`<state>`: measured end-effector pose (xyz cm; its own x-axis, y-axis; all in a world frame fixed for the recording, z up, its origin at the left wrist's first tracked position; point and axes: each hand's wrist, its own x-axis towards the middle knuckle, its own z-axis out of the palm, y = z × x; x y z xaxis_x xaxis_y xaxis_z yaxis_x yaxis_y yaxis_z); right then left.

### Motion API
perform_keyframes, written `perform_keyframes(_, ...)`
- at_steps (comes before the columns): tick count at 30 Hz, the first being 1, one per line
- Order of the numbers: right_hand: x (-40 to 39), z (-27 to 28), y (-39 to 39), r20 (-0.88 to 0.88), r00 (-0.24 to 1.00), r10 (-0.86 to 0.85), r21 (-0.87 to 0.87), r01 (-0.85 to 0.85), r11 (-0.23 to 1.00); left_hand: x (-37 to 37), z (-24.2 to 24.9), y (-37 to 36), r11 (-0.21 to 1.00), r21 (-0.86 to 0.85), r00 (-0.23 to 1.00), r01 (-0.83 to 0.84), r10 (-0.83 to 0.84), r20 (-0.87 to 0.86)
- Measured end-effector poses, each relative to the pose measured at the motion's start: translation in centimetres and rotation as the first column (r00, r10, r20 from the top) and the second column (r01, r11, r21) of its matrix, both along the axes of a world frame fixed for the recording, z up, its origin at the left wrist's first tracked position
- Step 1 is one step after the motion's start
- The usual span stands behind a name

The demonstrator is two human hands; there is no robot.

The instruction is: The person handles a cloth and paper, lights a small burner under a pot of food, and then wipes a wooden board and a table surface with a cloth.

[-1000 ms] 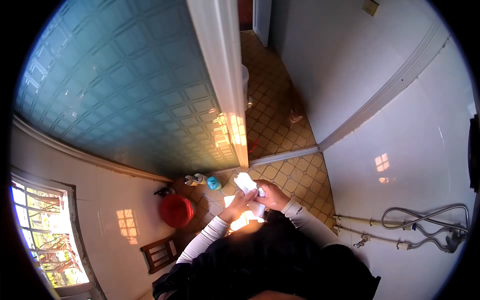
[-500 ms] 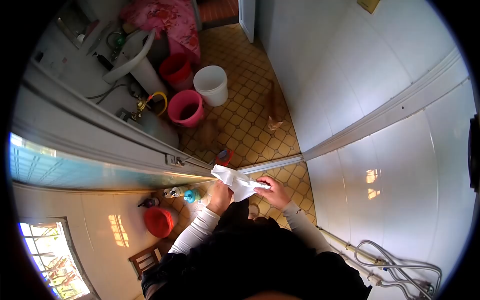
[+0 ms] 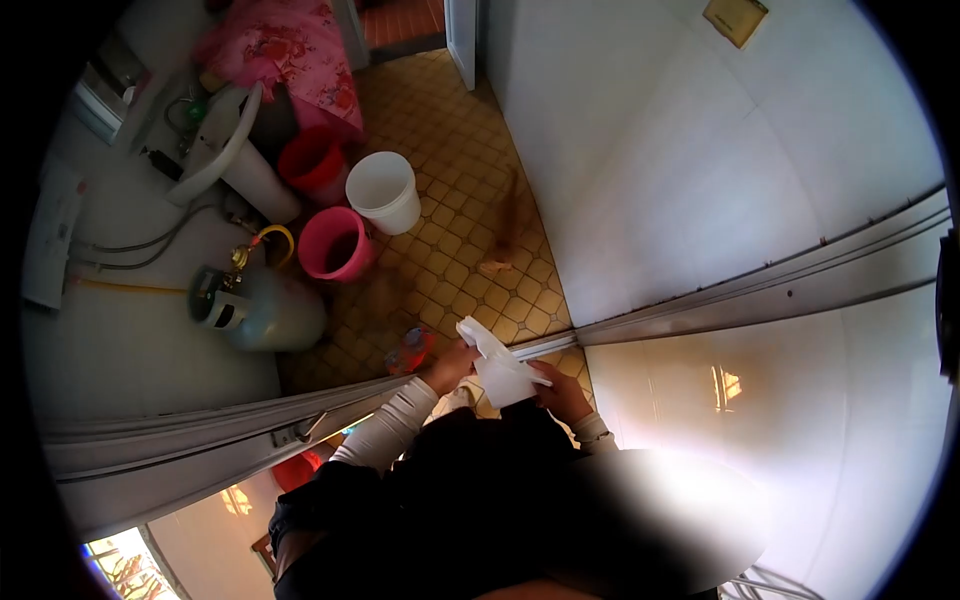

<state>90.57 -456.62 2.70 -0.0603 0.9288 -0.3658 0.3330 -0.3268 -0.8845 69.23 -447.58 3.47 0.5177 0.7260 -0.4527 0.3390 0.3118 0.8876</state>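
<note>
A crumpled white sheet of tissue paper (image 3: 505, 372) is stretched between my two hands in front of my body, above the doorway's floor track. My left hand (image 3: 452, 367) is closed on its left edge, with one corner sticking up past the fingers. On the right side, my right hand (image 3: 563, 392) pinches the other edge between thumb and fingers. Just left of my left hand, a red item (image 3: 410, 350) lies on the tiled floor.
Ahead stand a white bucket (image 3: 398, 208), a pink bucket (image 3: 325, 262) and a red bucket (image 3: 310, 170). A gas cylinder (image 3: 280, 310) and a sink (image 3: 228, 160) line the left wall. A blurred orange cat (image 3: 505, 235) is on the floor near the right wall.
My view has moved forward through the doorway, bringing the whole gas cylinder into sight. Both hands keep hold of the tissue paper, which now hangs more upright.
</note>
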Motion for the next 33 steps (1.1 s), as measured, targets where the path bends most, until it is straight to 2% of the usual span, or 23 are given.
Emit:
perform_keyframes(1, 0.7, 0.8, 0.8, -0.025, 0.999, 0.035, 0.012, -0.034, 0.999, 1.4, -1.3, 0.7, 0.959, -0.241, 0.979, -0.148, 0.176, 0.101)
perform_keyframes(2, 1.9, 0.5, 1.8, -0.024, 0.999, 0.043, 0.016, -0.043, 0.999, 2.7, -2.3, 1.7, 0.845, -0.470, 0.917, -0.255, 0.365, 0.159)
perform_keyframes(4, 3.4, -0.2, 3.6, 0.005, 0.987, 0.163, 0.133, -0.162, 0.978, 4.4, -3.4, 2.7, 0.813, -0.478, 0.885, -0.333, 0.445, 0.139)
perform_keyframes(6, 5.2, -0.1, 6.3, -0.014, 0.974, 0.225, 0.172, -0.219, 0.960, 5.7, -3.8, 3.8, 0.775, -0.475, 0.839, -0.417, 0.530, 0.128)
perform_keyframes(8, 6.5, 0.4, 9.5, -0.027, 0.955, 0.297, 0.210, -0.285, 0.935, 6.4, -3.0, 5.0, 0.694, -0.524, 0.718, -0.493, 0.665, 0.206)
perform_keyframes(10, 7.0, 0.8, 12.7, 0.048, 0.930, 0.364, 0.352, -0.357, 0.865, 6.2, -2.9, 6.5, 0.671, -0.522, 0.650, -0.526, 0.713, 0.261)
perform_keyframes(11, 6.5, 0.9, 14.3, 0.054, 0.935, 0.352, 0.343, -0.348, 0.872, 5.9, -3.0, 7.4, 0.660, -0.520, 0.597, -0.543, 0.738, 0.314)
perform_keyframes(14, 4.7, 0.9, 18.8, 0.079, 0.921, 0.381, 0.296, -0.387, 0.873, 3.8, -5.1, 11.7, 0.622, -0.489, 0.505, -0.611, 0.782, 0.365)
perform_keyframes(15, 4.1, 1.1, 20.4, 0.063, 0.923, 0.381, 0.212, -0.385, 0.898, 2.9, -5.9, 13.4, 0.618, -0.484, 0.492, -0.619, 0.786, 0.374)
perform_keyframes(19, 1.4, -1.1, 28.7, 0.118, 0.901, 0.417, 0.196, -0.432, 0.880, 0.3, -7.0, 20.0, 0.578, -0.463, 0.431, -0.672, 0.813, 0.391)
perform_keyframes(21, 0.0, -2.4, 33.7, 0.129, 0.891, 0.435, 0.344, -0.451, 0.824, -1.2, -7.9, 23.8, 0.567, -0.456, 0.418, -0.686, 0.820, 0.390)
perform_keyframes(23, -1.9, -3.4, 38.9, 0.204, 0.867, 0.454, 0.421, -0.496, 0.759, -2.3, -8.4, 28.4, 0.452, -0.580, 0.275, -0.678, 0.888, 0.369)
perform_keyframes(24, -2.4, -3.6, 41.1, 0.269, 0.840, 0.472, 0.465, -0.542, 0.700, -2.8, -8.7, 30.4, 0.442, -0.589, 0.258, -0.676, 0.892, 0.372)
perform_keyframes(25, -3.2, -2.2, 43.1, 0.177, 0.849, 0.498, 0.472, -0.517, 0.714, -3.3, -9.1, 31.7, 0.479, -0.570, 0.290, -0.668, 0.872, 0.393)
perform_keyframes(26, -3.9, -1.5, 45.0, 0.179, 0.843, 0.508, 0.475, -0.526, 0.706, -4.2, -9.1, 33.5, 0.524, -0.534, 0.328, -0.664, 0.846, 0.421)
perform_keyframes(28, -4.9, 0.1, 49.4, 0.102, 0.792, 0.602, 0.301, -0.602, 0.740, -5.3, -8.7, 37.3, 0.542, -0.528, 0.335, -0.654, 0.833, 0.441)
perform_keyframes(30, -6.0, 0.9, 52.2, 0.103, 0.801, 0.590, 0.303, -0.590, 0.748, -6.5, -8.9, 40.8, 0.571, -0.515, 0.352, -0.639, 0.813, 0.464)
perform_keyframes(32, -6.6, 0.5, 54.2, -0.027, 0.844, 0.536, 0.223, -0.518, 0.826, -7.2, -8.2, 43.8, 0.595, -0.583, 0.380, -0.553, 0.803, 0.459)
perform_keyframes(33, -6.5, -1.3, 55.7, -0.053, 0.850, 0.524, 0.209, -0.504, 0.838, -7.4, -7.8, 45.5, 0.658, -0.518, 0.460, -0.546, 0.752, 0.472)
